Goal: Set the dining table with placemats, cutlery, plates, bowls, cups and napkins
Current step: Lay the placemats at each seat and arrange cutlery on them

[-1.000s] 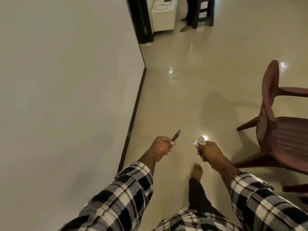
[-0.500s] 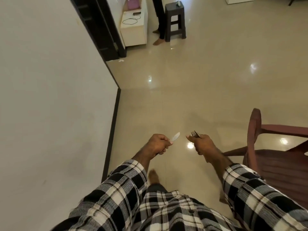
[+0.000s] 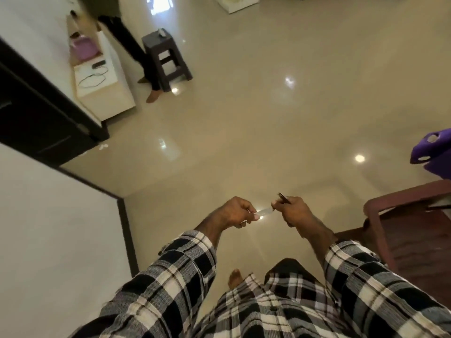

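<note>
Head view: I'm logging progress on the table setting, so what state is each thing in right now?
Left hand: grips the knife.
Knife: held, blade pointing toward the right hand.
Right hand: grips cutlery.
Cutlery: dark end sticks up from the fist; type unclear.
Maroon chair: upright, beside the person.
Dark stool: upright on the floor.

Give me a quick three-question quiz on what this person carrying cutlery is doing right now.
1. True or false: the left hand grips a knife.
2. What does the right hand hold: A a cup, B a dark slim utensil, C a napkin?
3. Which piece of furniture stands beside the other person's legs?

Key: 1 true. 2 B. 3 the dark stool.
</note>
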`<action>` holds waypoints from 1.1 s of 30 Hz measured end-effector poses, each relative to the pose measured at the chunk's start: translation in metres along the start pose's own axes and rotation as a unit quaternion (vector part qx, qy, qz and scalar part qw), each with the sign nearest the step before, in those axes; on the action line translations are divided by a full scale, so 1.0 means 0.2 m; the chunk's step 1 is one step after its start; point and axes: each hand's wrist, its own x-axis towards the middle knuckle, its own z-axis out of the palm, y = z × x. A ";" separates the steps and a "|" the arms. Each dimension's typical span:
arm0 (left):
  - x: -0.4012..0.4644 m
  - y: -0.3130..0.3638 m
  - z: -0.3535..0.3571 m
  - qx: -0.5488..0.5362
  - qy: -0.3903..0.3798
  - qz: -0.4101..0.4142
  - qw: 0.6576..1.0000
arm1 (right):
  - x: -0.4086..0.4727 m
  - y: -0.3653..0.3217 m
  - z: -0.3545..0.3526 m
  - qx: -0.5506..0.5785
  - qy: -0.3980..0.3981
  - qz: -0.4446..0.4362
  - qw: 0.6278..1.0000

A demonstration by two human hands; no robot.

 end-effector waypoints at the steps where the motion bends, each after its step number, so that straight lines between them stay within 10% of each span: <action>1: 0.09 0.07 -0.04 0.007 -0.013 0.003 1.000 | 0.07 -0.03 -0.04 0.008 0.014 0.007 1.000; 19: 1.63 1.62 -0.25 0.032 -0.051 0.080 0.995 | 1.29 -0.55 -1.28 0.280 0.142 0.048 0.948; 33: 2.76 2.80 0.38 -0.018 -0.341 0.026 0.940 | 1.55 -0.56 -2.15 0.456 0.234 0.067 0.856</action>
